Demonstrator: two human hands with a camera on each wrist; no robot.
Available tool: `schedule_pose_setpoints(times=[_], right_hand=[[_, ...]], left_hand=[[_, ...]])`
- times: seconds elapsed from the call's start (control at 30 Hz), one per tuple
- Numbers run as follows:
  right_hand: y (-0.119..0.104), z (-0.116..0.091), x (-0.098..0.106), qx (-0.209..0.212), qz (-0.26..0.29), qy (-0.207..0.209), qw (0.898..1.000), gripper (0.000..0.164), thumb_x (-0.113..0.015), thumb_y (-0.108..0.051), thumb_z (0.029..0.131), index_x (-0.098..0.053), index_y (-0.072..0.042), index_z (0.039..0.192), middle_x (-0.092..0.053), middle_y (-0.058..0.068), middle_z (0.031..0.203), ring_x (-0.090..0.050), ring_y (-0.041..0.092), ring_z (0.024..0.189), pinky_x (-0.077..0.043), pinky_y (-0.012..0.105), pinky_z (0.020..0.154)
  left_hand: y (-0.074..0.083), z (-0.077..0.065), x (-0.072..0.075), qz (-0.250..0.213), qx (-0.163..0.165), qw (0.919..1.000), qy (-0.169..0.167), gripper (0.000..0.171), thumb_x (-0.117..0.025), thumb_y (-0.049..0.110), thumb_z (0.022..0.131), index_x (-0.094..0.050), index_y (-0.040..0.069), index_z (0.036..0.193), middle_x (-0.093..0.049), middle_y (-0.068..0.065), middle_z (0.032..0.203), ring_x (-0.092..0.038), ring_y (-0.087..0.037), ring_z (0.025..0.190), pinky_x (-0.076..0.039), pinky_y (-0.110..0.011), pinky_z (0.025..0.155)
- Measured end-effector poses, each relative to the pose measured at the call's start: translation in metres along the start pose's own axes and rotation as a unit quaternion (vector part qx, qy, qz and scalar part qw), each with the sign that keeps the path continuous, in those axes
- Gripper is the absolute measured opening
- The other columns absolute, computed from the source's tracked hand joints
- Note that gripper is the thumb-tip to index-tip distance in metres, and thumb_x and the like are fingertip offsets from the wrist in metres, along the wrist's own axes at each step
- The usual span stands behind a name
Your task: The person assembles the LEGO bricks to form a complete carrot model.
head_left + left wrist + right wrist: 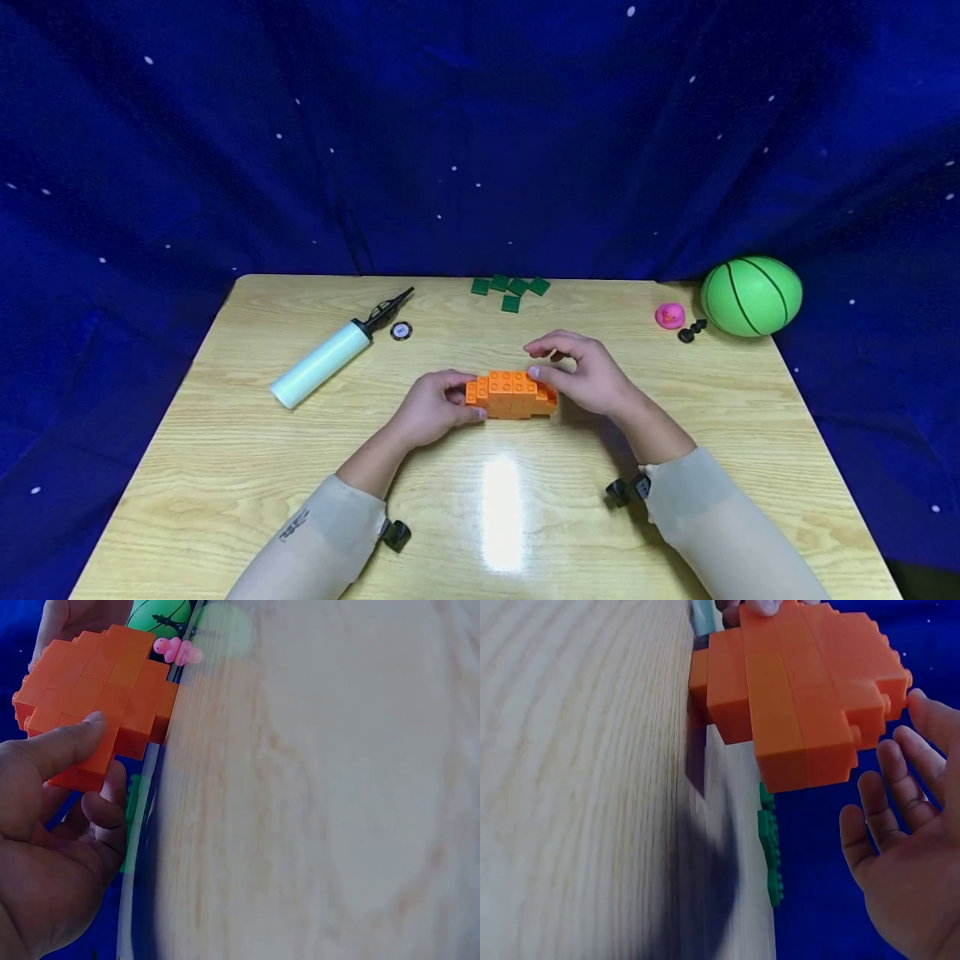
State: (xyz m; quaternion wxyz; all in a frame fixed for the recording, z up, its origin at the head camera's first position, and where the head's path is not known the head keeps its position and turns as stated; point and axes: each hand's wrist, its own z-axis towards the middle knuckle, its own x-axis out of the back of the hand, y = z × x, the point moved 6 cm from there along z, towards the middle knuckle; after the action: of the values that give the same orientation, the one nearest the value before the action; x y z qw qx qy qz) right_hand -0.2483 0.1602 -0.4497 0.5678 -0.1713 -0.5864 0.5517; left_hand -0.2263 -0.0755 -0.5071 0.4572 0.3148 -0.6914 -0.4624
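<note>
A stepped block of orange toy bricks (512, 395), rounded in outline with studs on top, is near the middle of the table. My left hand (435, 410) pinches its left end, the thumb lying across the front face in the left wrist view. My right hand (581, 371) is at the block's upper right, its fingers extended and apart. In the right wrist view, the thumb tip (918, 696) is right at the studded edge, while the other fingers stay off the bricks.
Several green bricks (510, 304) lie at the table's back edge. Left of centre are a light-blue hand pump (321, 365) and a poker chip (401, 331). A pink rubber duck (670, 316), a small black object (686, 335) and a green ball (752, 297) sit at the back right.
</note>
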Motion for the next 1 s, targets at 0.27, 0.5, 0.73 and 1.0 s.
schedule_pose_setpoints(times=[0.27,0.5,0.73,1.0], right_hand=[[0.017,0.015,0.003,-0.036,-0.014,0.018,0.999,0.023,-0.073,-0.016,0.099,-0.075,-0.012,0.121,-0.07,0.007,0.122,-0.062,0.022,0.108,-0.053,0.045,0.092],[0.034,0.03,0.002,-0.053,-0.048,0.026,0.997,0.027,-0.073,-0.022,0.099,-0.074,-0.011,0.124,-0.07,0.002,0.12,-0.064,0.022,0.107,-0.054,0.044,0.091],[0.046,0.046,-0.001,-0.085,-0.064,0.025,0.994,0.034,-0.072,-0.024,0.1,-0.071,-0.006,0.129,-0.068,0.008,0.124,-0.062,0.026,0.11,-0.055,0.044,0.091],[0.054,0.066,-0.002,-0.115,-0.08,0.023,0.99,0.038,-0.073,-0.022,0.099,-0.069,-0.005,0.132,-0.066,0.01,0.127,-0.061,0.029,0.114,-0.054,0.046,0.096]], left_hand=[[-0.001,0.001,0.0,0.004,-0.004,1.0,-0.001,0.049,-0.09,0.015,0.082,-0.073,0.007,0.127,-0.073,-0.003,0.11,-0.071,-0.014,0.09,-0.058,-0.031,0.079],[-0.002,0.001,-0.001,0.003,-0.005,1.0,-0.002,0.048,-0.09,0.015,0.083,-0.073,0.008,0.127,-0.071,-0.003,0.114,-0.072,-0.014,0.093,-0.059,-0.03,0.08],[-0.003,0.0,-0.001,0.003,-0.005,1.0,-0.003,0.048,-0.089,0.016,0.083,-0.073,0.008,0.127,-0.07,-0.002,0.116,-0.072,-0.014,0.097,-0.059,-0.03,0.082],[-0.003,0.001,-0.001,-0.007,-0.011,0.9999,-0.007,0.047,-0.089,0.016,0.083,-0.073,0.009,0.127,-0.07,-0.003,0.117,-0.073,-0.015,0.098,-0.06,-0.03,0.081]])
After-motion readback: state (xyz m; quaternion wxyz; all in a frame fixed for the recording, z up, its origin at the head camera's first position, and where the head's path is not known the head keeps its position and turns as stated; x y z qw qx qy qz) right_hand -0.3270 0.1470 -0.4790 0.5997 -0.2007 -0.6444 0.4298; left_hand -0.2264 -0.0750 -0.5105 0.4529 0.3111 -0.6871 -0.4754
